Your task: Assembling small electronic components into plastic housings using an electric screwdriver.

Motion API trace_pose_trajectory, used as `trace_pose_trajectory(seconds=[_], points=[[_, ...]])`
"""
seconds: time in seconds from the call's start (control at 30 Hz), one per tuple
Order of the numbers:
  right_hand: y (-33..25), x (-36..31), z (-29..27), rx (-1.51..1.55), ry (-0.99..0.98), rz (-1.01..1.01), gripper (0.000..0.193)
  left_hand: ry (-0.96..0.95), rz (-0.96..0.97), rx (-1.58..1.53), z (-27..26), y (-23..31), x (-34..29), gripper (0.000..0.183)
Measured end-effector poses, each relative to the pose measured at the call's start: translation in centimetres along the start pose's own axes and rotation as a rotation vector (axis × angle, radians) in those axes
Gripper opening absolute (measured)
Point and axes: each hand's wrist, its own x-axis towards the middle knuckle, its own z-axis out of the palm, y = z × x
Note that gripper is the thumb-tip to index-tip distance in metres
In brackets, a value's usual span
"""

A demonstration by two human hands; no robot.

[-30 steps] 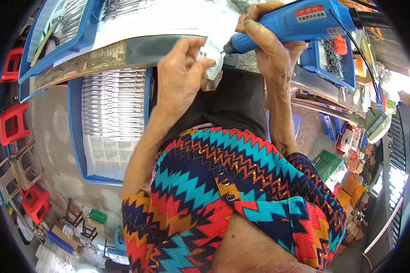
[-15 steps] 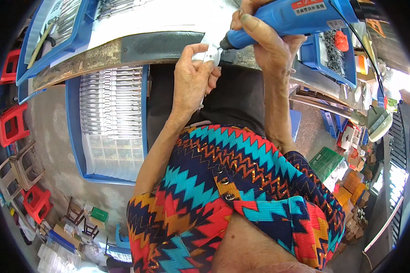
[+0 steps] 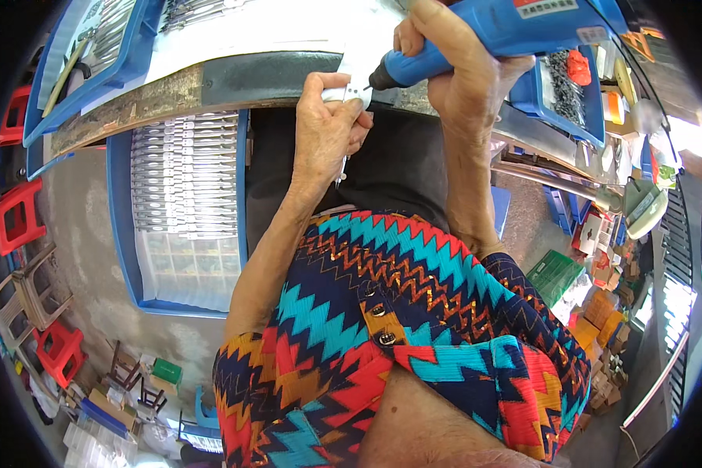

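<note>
Pinched between the thumb and fingers of my left hand [image 3: 326, 129] is a small white plastic part [image 3: 352, 93] with little dark holes. A thin silvery piece [image 3: 342, 169] hangs below that hand; I cannot tell whether it joins the white part. My right hand [image 3: 469, 82] is wrapped round a blue electric screwdriver [image 3: 515, 27]. Its black nose [image 3: 381, 76] points down to the left, with the thin bit at the white part's right edge. Whether the bit touches a screw is too small to see. Both hands are at the table's near edge.
A blue tray [image 3: 121, 207] with rows of silver-and-white pieces stands left of my lap. Another blue tray [image 3: 125, 80] sits at the table's far left. On the right, a blue bin [image 3: 558, 125] holds dark screws and a red lump [image 3: 579, 68]. Red stools [image 3: 61, 351] stand further left.
The screwdriver's nose has moved slightly left and down against the white part. The white part has turned so that its holes show. The whole view has shifted a little.
</note>
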Motion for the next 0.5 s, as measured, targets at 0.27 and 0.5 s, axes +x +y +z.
trace_pose_trajectory(seconds=[0.27, 0.5], points=[[-0.56, -0.07, 0.54, 0.084, 0.003, 0.025, 0.022, 0.002, 0.017, -0.013, 0.19, -0.1, 0.01, 0.03], [-0.3, -0.1, 0.8, 0.031, 0.017, 0.049, 0.02, 0.013, 0.029, -0.012, 0.03, -0.22, 0.01, 0.029]])
